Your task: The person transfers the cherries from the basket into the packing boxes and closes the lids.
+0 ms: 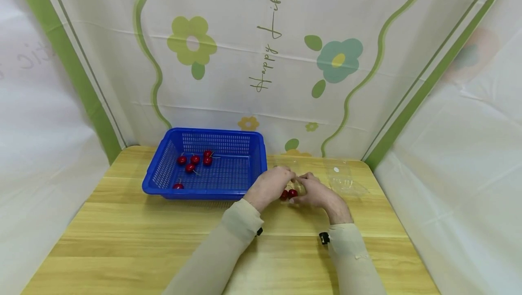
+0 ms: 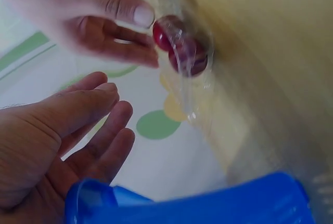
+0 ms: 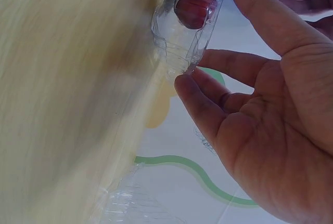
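On the table right of the basket, a clear plastic box (image 3: 179, 52) holds two dark red cherries (image 1: 292, 193), seen through its wall. My right hand (image 1: 314, 191) spans the box's right side, thumb at the near edge and fingers at the far corner. Over the box's left side hangs my left hand (image 1: 271, 185), its fingertips close to the right hand's in the head view. The left wrist view shows the left hand's thumb and fingers (image 2: 119, 146) loosely bent, with nothing seen between them.
A blue plastic basket (image 1: 204, 194) stands at the left with several cherries (image 1: 190, 168) inside, some with stems. Another clear plastic container (image 1: 346, 184) lies at the table's back right. A printed curtain (image 1: 244, 59) hangs behind the wooden table (image 1: 122, 240).
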### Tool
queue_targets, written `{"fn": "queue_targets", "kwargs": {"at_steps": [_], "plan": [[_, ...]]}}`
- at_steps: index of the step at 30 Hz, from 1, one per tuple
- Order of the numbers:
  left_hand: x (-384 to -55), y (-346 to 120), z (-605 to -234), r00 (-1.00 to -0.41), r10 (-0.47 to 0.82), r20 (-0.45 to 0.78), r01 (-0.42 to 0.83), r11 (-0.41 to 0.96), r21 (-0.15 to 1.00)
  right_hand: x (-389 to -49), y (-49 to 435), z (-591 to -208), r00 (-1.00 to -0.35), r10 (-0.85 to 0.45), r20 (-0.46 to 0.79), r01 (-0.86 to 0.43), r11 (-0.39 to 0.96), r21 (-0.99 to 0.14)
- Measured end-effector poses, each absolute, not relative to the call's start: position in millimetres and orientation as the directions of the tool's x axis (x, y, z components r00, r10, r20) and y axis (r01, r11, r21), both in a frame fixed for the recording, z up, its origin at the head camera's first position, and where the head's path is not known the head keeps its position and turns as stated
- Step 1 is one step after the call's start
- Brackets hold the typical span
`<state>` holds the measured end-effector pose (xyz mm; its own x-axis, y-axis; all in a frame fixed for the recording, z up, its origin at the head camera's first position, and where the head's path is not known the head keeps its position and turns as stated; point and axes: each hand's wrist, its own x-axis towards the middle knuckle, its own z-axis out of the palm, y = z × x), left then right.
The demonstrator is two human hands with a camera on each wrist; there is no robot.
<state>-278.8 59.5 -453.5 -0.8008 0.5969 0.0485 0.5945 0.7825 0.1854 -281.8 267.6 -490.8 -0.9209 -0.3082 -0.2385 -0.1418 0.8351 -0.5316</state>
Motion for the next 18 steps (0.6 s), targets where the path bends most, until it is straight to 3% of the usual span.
{"fn": "queue_targets", "kwargs": {"at_steps": [18], "plan": [[-279,3,-420,-0.823,0.545,0.157,0.565,0.761,0.318,-283,265,-491,-0.918,-0.299,-0.261,-0.133,0.851,-0.507]]}}
